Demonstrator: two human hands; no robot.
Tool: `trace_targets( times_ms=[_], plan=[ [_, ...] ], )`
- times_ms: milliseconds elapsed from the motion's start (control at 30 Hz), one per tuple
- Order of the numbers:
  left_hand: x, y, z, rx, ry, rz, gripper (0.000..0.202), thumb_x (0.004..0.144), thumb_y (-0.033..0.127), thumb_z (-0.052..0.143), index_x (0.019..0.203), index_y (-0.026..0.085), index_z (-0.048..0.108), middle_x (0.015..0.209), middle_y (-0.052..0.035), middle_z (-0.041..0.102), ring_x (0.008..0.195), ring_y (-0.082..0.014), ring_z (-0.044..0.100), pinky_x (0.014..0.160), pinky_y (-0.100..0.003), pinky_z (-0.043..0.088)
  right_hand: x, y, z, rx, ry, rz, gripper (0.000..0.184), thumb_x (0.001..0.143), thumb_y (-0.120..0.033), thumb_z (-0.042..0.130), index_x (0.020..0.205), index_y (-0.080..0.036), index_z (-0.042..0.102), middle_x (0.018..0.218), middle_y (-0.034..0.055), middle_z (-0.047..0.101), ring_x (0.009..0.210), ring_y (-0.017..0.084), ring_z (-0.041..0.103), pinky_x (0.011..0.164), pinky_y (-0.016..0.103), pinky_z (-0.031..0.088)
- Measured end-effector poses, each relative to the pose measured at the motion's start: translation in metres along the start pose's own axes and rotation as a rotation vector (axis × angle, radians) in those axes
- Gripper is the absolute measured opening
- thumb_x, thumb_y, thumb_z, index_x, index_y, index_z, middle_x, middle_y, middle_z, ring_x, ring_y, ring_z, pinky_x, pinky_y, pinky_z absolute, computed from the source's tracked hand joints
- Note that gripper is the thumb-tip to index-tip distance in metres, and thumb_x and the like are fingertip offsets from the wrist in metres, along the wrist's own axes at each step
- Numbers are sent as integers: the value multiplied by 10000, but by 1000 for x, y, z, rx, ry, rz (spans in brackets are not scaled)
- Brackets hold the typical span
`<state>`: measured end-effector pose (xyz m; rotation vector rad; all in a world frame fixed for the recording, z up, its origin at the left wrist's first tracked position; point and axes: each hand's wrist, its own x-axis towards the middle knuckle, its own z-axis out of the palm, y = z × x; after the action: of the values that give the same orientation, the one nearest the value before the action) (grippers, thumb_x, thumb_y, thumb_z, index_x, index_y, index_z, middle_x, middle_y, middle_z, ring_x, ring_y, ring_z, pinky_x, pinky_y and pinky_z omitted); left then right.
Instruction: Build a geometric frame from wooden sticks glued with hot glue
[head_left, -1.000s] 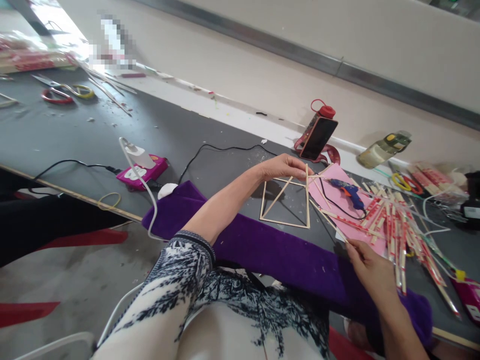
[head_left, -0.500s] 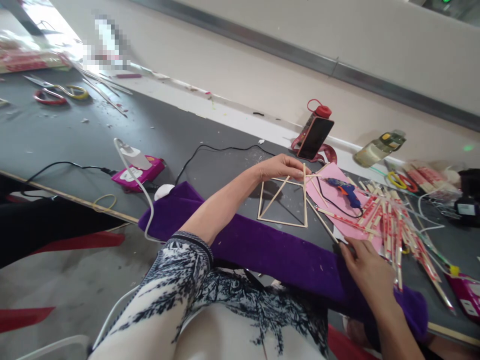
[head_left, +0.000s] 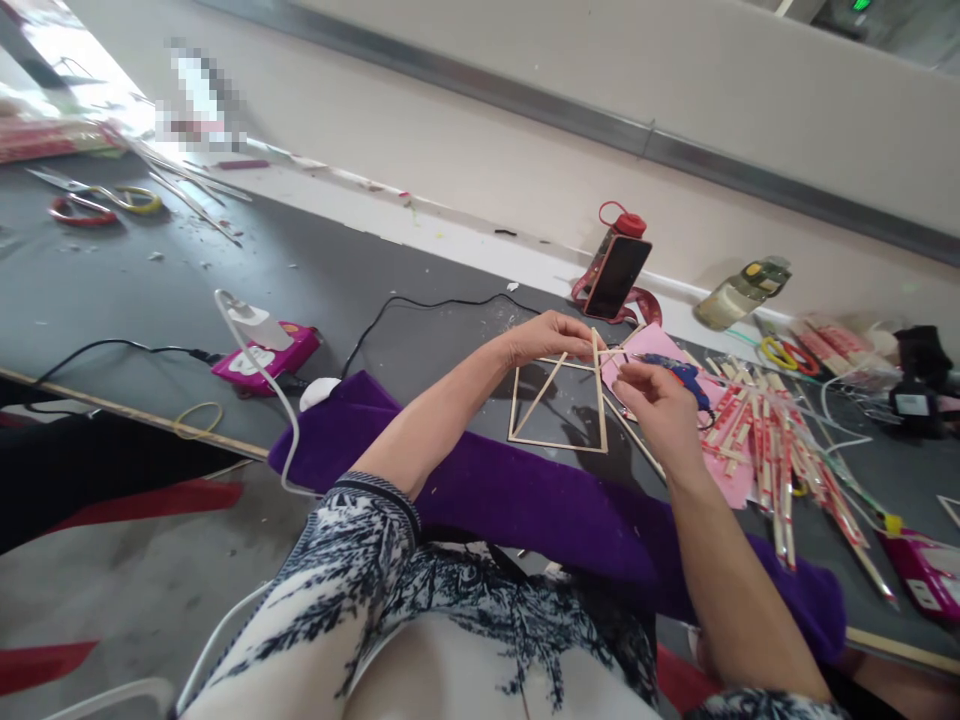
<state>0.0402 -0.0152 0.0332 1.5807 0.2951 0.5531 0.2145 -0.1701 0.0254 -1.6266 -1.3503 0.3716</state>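
Note:
A square frame of thin wooden sticks (head_left: 559,447) stands on the grey table, with a slanted stick across it. My left hand (head_left: 562,335) is closed on the frame's upper right corner, where several sticks meet. Just right of that corner is my right hand (head_left: 656,395), its thumb and fingers pinched together; whatever may be between them is too small to make out. Partly hidden behind my right hand lies a blue glue gun (head_left: 679,370) on pink paper (head_left: 735,485). A loose stick (head_left: 634,437) slants below the right hand.
Several sticks in red-and-white wrappers (head_left: 780,450) are heaped at right. A purple cloth (head_left: 480,490) covers the table's near edge. Behind stand a phone (head_left: 619,278) against a red-capped bottle and another bottle (head_left: 742,293). A pink power strip (head_left: 270,360) and scissors (head_left: 82,208) lie left.
My right hand has risen from the cloth's edge and the loose stick to beside the frame's upper right corner. My left hand keeps its hold on the frame. The view has shifted slightly.

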Motion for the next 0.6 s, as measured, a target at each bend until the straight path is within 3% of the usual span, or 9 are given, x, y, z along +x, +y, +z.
trace_targets(
  times_ms=[167,600],
  plan=[
    [3,-4,1,-75,0,-7,194,704,203,726,872,110,754,809,-47,725,749,-101,639,787,-240,484,20,-11,20,249,-88,11,351,696,-338,751,990,-182,642,887,41,703,784,179,650,737,334,512],
    [4,-2,1,-147,70,-22,190,663,130,753,848,97,725,769,-30,714,713,-89,639,769,-256,488,22,-18,33,171,-13,-40,242,718,-328,713,903,-182,654,789,16,684,688,156,613,687,308,494]
  ],
)
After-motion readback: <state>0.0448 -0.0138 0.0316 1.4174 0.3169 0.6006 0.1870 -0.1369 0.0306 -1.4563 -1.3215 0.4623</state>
